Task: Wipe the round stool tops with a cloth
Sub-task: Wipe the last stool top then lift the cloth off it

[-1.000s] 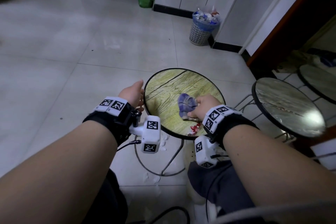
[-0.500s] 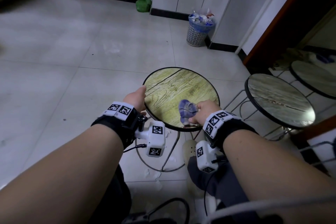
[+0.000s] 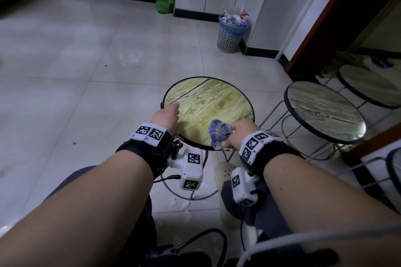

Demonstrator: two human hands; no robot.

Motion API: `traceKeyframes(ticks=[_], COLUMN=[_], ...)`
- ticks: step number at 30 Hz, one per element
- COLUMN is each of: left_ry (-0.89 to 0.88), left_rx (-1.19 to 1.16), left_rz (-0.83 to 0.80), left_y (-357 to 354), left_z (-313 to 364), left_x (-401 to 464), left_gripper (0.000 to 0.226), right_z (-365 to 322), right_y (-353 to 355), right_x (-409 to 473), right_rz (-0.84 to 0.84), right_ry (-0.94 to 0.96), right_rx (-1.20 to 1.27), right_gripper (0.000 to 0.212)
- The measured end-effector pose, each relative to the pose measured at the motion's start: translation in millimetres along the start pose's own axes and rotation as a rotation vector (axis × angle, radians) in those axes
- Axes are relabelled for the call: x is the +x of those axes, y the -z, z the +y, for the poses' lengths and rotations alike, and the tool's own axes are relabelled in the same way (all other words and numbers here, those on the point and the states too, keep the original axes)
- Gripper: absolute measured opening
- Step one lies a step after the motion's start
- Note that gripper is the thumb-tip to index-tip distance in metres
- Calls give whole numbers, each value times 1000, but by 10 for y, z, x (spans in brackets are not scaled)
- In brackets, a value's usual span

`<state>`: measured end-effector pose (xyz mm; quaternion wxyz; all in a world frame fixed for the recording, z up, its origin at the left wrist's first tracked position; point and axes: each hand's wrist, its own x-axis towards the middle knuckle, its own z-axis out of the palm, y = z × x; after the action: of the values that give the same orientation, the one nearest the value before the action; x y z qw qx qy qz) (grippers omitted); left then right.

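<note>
Our left hand (image 3: 166, 118) grips the near-left rim of the round stool top (image 3: 208, 102), fingers curled over its black edge. Our right hand (image 3: 238, 134) clutches a bunched blue-and-white cloth (image 3: 218, 132) at the near-right edge of that top. Open tiled floor (image 3: 86, 67) spreads left and ahead; a second stool (image 3: 325, 110) stands just beside on the right, a wastebasket (image 3: 232, 32) by the far wall. The top shows yellow-green wood grain, ringed in black.
</note>
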<state>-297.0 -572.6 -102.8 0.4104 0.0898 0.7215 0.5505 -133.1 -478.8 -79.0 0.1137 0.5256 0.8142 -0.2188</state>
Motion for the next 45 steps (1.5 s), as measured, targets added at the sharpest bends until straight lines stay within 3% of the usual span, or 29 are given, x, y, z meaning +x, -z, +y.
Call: traceKeyframes(ticks=[19,22,31,37,43,45], left_ry=[-30,-36,-20,-13,0,2], left_rx=[-59,-74,-77,-98,-126,-132], left_rz=[-84,-87,-108,-123,-146,-145], left_y=[-175,-185,-159,-81,16,71], left_z=[22,69,142,202,294,321], left_x=[143,179,362,528,664,713], left_gripper=[34,34,36,39,40,41], right_z=[106,112,-43,-139,-281,-313], right_y=[194,186,207,121,193,117], right_x=[247,300,511,781,840,1031], right_rz=[-37,-20,-44,-29,15,22], right_ry=[0,-10,-24,-97,-106,-160], right_rx=[-134,-121,-174,-198,-137,-172], right_gripper=[16,26,23,35,22,47])
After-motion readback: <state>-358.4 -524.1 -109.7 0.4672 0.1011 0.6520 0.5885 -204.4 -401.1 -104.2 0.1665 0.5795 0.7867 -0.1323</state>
